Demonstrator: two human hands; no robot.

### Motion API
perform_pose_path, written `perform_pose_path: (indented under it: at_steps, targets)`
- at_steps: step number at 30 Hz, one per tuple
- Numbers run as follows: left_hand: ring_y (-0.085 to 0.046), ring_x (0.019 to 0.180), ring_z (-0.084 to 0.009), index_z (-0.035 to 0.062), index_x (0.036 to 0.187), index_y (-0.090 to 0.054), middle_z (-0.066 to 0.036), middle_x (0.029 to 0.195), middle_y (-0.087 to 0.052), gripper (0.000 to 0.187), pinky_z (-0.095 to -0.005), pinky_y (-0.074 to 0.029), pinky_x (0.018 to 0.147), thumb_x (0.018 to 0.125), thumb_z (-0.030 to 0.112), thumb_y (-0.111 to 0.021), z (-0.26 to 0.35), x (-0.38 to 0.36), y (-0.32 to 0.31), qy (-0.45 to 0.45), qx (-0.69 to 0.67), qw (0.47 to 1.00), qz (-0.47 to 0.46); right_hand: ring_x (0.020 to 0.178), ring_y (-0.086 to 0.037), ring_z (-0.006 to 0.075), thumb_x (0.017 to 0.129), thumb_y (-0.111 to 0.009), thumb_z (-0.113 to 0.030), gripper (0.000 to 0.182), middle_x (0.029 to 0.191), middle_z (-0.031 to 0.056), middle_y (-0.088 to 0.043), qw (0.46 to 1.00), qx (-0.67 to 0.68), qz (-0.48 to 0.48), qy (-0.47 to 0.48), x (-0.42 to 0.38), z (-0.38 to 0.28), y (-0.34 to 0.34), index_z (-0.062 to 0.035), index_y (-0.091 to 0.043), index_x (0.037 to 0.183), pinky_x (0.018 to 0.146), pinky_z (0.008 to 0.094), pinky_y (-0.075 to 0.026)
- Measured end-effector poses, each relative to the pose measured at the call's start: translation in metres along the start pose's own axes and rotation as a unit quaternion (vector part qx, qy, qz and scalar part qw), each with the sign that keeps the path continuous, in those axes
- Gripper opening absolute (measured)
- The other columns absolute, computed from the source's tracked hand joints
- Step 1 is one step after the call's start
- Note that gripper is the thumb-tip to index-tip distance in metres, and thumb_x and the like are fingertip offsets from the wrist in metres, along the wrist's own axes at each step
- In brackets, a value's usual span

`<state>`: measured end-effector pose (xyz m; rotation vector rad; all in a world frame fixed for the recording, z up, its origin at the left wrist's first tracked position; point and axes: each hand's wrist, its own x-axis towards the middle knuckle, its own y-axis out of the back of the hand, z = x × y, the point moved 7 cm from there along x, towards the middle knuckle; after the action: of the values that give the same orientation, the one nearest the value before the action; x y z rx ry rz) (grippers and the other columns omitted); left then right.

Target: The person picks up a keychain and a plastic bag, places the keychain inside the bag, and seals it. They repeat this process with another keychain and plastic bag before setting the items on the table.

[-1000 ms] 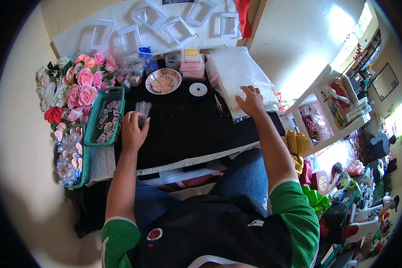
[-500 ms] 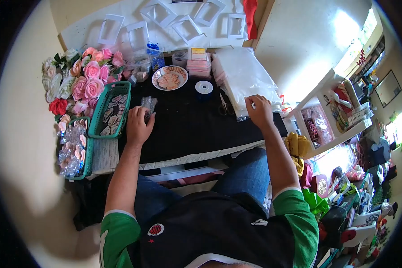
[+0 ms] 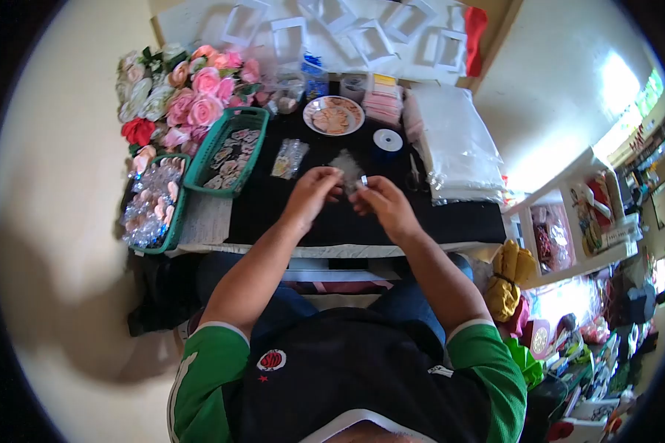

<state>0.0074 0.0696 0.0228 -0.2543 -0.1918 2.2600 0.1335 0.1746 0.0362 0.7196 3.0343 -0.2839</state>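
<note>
Far left: flat green tray [image 3: 171,225] filled with clear-wrapped pink pieces, so a good batch looks finished. Beside it, green basket [image 3: 250,118] holds unwrapped decorated pieces, apparently waiting. Artificial roses [image 3: 192,100] lie behind both. One small wrapped packet [image 3: 288,159] lies loose on the black cloth [image 3: 451,218], near the basket.

Judgement: wrapping is partway through; the plate [image 3: 312,125] at the back holds more pieces, and the stack of clear bags [image 3: 458,148] to the right is thick.

Hands: both meet at table centre, above the cloth. Left hand [image 3: 314,193], forearm angled in from lower left, fingers curled, thumb and fingertips pinching the near edge of a small clear bag [image 3: 347,168]. Right hand [image 3: 384,207], forearm angled in from lower right, pinches the same bag from its other side. Bag sits between the two hands, raised slightly off the cloth; whether anything is inside cannot be told.

Further right: ribbon spool [image 3: 387,139], scissors [image 3: 415,171] just beside the bag stack.
</note>
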Motion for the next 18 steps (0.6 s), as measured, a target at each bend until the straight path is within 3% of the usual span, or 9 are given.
perform_pose_path:
  at_steps: [1,2,3,4,5,7,10,18]
  targets:
    - [-0.06,0.08,-0.0106,0.0062,0.106,-0.06,-0.003,0.093,-0.064,0.026,-0.024,-0.049,0.068,0.093,0.028,-0.063,0.0,0.0,0.006,-0.009,-0.01,1.0,0.018,0.082,-0.063,0.0156,0.096,-0.061,-0.023,0.023,0.091,0.0084,-0.067,1.0,0.0,0.014,0.001,-0.005,-0.002,0.003,-0.0032,-0.059,0.108,0.073,0.0274,-0.049]
    - [-0.06,0.078,-0.0106,0.0063,0.105,-0.061,-0.003,0.092,-0.064,0.022,-0.0244,-0.049,0.068,0.093,0.024,-0.064,-0.001,-0.002,0.013,0.001,0.008,0.999,0.042,0.082,-0.064,0.0174,0.093,-0.064,-0.022,0.022,0.09,0.0092,-0.067,0.982,-0.164,0.035,0.086,-0.01,-0.018,0.005,-0.003,-0.061,0.104,0.073,0.0295,-0.049]
    - [-0.06,0.077,-0.0109,0.0073,0.105,-0.061,-0.003,0.09,-0.064,0.021,-0.0247,-0.049,0.068,0.092,0.023,-0.064,-0.003,0.001,0.021,-0.001,0.042,0.998,0.05,0.082,-0.064,0.0193,0.091,-0.068,-0.022,0.022,0.089,0.0099,-0.067,0.93,-0.324,0.054,0.164,-0.016,-0.032,0.006,-0.0028,-0.063,0.1,0.073,0.0315,-0.05]
    - [-0.06,0.076,-0.0111,0.007,0.104,-0.062,-0.003,0.089,-0.064,0.02,-0.0247,-0.049,0.068,0.092,0.023,-0.065,-0.003,0.0,0.029,-0.004,0.079,0.995,0.063,0.08,-0.064,0.0252,0.085,-0.072,-0.018,0.018,0.086,0.0112,-0.066,0.81,-0.491,0.104,0.303,-0.024,-0.057,0.014,-0.0035,-0.066,0.093,0.072,0.037,-0.05]
    - [-0.06,0.076,-0.0114,0.0067,0.103,-0.062,-0.003,0.088,-0.064,0.02,-0.0248,-0.049,0.068,0.092,0.023,-0.065,-0.002,-0.001,0.036,-0.009,0.115,0.99,0.077,0.089,-0.062,0.0297,0.085,-0.07,-0.021,0.018,0.091,0.0109,-0.066,0.788,-0.516,0.125,0.314,-0.025,-0.064,0.034,-0.0054,-0.067,0.093,0.079,0.0427,-0.047]
    - [-0.06,0.075,-0.0112,0.005,0.101,-0.063,-0.003,0.086,-0.064,0.02,-0.0252,-0.048,0.067,0.091,0.022,-0.066,0.001,-0.001,0.043,-0.058,0.213,0.972,0.082,0.101,-0.058,0.0287,0.087,-0.067,-0.029,0.024,0.1,0.0099,-0.065,0.708,-0.617,0.242,0.243,-0.029,-0.073,0.078,-0.0067,-0.068,0.096,0.089,0.0436,-0.042]
    - [-0.06,0.076,-0.0107,0.0045,0.099,-0.063,-0.003,0.085,-0.064,0.019,-0.0258,-0.048,0.068,0.092,0.021,-0.065,-0.002,-0.003,0.045,-0.114,0.284,0.949,0.073,0.111,-0.053,0.027,0.086,-0.064,-0.04,0.035,0.109,0.0078,-0.063,0.658,-0.686,0.267,0.16,-0.029,-0.073,0.128,-0.0085,-0.069,0.099,0.098,0.0461,-0.033]
    - [-0.06,0.075,-0.0103,0.006,0.098,-0.063,-0.003,0.084,-0.063,0.014,-0.0246,-0.048,0.067,0.092,0.018,-0.065,-0.005,-0.013,0.039,-0.149,0.292,0.943,0.065,0.127,-0.044,0.0258,0.085,-0.062,-0.054,0.055,0.126,0.0086,-0.06,0.651,-0.71,0.258,0.073,-0.018,-0.07,0.186,-0.0081,-0.067,0.115,0.109,0.0484,-0.022]
